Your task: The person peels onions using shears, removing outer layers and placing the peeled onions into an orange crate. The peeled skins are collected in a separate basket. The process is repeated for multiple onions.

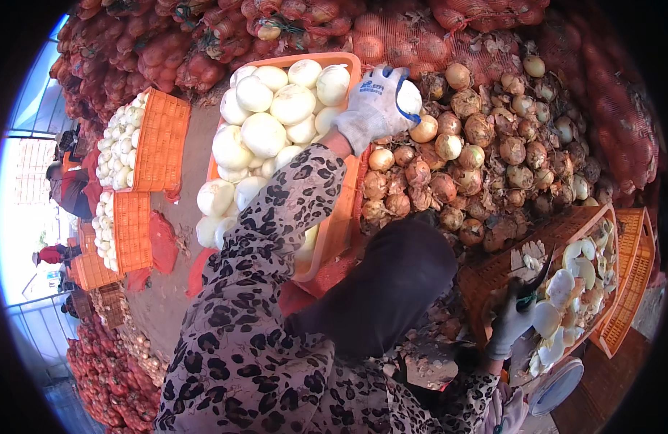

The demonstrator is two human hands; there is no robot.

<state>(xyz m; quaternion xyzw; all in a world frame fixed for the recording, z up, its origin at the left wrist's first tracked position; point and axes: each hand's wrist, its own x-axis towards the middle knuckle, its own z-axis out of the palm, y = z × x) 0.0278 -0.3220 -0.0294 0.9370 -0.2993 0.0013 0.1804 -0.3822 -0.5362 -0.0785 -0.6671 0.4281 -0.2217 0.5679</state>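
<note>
My left hand (378, 103), in a whitish glove with a blue palm, is closed on a peeled white onion (409, 99). It is between an orange plastic crate (339, 228) full of peeled onions (263, 133) and a heap of unpeeled brown onions (469, 157). My right hand (512, 320), also gloved, grips a dark curved knife (541, 278), blade pointing up. That hand is beside a tilted orange crate (540, 230) holding onion skins and cut pieces (561, 290). The fingers on the knife handle are partly in shadow.
Red mesh sacks of onions (203, 49) are piled behind. More orange crates of peeled onions (159, 141) stand at the left on the concrete floor (195, 119). My dark-clad knee (404, 271) is between the crates. A round whitish dish (556, 386) lies lower right. People (70, 190) are far left.
</note>
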